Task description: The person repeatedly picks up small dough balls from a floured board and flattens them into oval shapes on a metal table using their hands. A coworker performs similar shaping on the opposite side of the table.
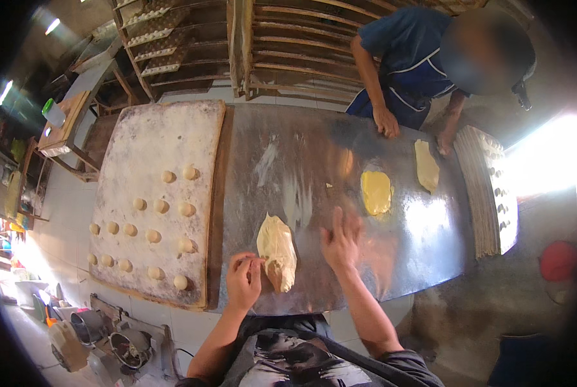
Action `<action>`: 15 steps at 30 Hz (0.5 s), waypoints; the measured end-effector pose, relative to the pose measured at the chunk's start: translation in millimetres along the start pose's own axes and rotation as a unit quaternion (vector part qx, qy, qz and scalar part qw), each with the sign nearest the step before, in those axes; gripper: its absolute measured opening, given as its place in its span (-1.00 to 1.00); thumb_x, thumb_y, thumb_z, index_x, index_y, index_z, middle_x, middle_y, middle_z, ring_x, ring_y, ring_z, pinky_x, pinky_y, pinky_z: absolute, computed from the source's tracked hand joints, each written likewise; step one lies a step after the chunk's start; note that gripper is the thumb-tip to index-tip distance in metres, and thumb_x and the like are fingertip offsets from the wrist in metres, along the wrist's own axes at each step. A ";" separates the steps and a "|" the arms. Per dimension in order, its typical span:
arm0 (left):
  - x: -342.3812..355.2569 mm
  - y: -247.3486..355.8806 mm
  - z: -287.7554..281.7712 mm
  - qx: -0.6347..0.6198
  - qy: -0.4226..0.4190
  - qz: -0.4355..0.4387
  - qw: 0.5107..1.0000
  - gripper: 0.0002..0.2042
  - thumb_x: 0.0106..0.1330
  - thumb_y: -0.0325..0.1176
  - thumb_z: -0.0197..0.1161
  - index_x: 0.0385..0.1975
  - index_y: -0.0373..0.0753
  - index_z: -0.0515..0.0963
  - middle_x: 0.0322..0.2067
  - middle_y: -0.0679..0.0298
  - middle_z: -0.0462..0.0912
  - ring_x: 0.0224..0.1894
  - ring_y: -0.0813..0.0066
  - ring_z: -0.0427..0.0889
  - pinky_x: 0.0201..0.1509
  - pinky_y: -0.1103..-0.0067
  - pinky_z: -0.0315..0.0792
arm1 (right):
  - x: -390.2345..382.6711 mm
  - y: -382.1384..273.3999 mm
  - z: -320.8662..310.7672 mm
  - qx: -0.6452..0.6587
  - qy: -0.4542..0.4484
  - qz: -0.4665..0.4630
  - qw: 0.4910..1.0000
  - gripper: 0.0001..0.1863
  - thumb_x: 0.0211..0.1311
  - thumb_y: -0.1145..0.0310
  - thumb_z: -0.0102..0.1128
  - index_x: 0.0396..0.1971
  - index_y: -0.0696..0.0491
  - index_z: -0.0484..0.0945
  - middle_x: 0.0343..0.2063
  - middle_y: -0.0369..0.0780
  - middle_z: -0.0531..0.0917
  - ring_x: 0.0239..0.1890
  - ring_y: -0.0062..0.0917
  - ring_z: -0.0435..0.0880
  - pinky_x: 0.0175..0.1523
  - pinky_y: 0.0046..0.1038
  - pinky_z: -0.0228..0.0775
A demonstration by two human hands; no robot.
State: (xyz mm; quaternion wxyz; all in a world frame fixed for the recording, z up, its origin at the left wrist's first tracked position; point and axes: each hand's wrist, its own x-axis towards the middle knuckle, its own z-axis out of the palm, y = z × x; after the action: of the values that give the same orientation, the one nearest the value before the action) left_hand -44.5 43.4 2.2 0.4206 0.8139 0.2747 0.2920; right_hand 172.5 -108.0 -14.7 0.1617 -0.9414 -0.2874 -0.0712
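Note:
A long, flattened piece of pale dough lies on the dark, shiny metal tabletop in front of me, its surface creased toward the near end. My left hand is at its left edge, fingers curled and fingertips pinching the dough's rim. To the right of the dough, my right hand is over the tabletop with fingers stretched and apart, holding nothing. Beyond it sits a yellow mass like margarine. A second flattened dough piece lies farther right, near a co-worker. A small scrap is beside the yellow mass.
On the left, a floured board holds several dough balls. Across the table a co-worker in a blue apron leans in. Stacked boards stand at the right end, wooden racks behind. Machinery is at lower left.

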 end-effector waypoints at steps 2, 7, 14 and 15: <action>4.6 4.0 3.0 -0.006 -0.004 -0.001 1.000 -0.80 0.48 -0.34 0.19 -0.26 -0.31 0.71 -0.11 0.09 0.57 -0.29 0.33 0.66 -0.32 0.55 0.60 | -25.2 -15.4 18.5 0.047 -0.074 -0.081 0.993 -0.38 0.41 0.20 0.10 0.43 0.02 0.29 0.44 0.11 0.24 0.49 0.08 0.17 0.56 0.10 -0.16; 1.9 8.5 -2.7 -0.041 0.034 -0.013 0.998 -0.77 0.49 -0.35 0.16 -0.30 -0.35 0.70 -0.18 0.11 0.60 -0.28 0.32 0.66 -0.28 0.53 0.58 | -23.1 16.3 -18.2 -0.012 -0.138 -0.040 0.990 -0.44 0.43 0.22 0.07 0.39 0.05 0.35 0.41 0.09 0.30 0.47 0.06 0.18 0.54 0.09 -0.09; 11.5 24.0 -4.4 -0.055 0.026 -0.039 0.997 -0.77 0.48 -0.36 0.17 -0.36 -0.36 0.67 -0.30 0.12 0.63 -0.34 0.34 0.66 -0.34 0.49 0.54 | -51.6 1.3 12.1 0.144 -0.228 -0.142 0.953 -0.32 0.42 0.15 0.12 0.45 0.11 0.22 0.42 0.19 0.23 0.48 0.15 0.12 0.54 0.06 -0.08; 3.5 27.9 -8.5 -0.063 0.018 -0.049 0.997 -0.77 0.48 -0.36 0.17 -0.36 -0.36 0.67 -0.30 0.11 0.63 -0.35 0.33 0.67 -0.34 0.48 0.54 | -49.1 13.7 10.8 0.106 -0.154 -0.097 0.978 -0.31 0.41 0.15 0.13 0.44 0.12 0.21 0.42 0.18 0.23 0.48 0.15 0.12 0.54 0.06 -0.07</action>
State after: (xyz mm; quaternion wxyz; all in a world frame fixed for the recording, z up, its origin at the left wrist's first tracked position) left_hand -42.5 36.5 30.7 0.4798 0.7662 0.3027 0.3019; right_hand 140.2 -140.4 -39.6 0.2069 -0.8861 -0.4049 0.0901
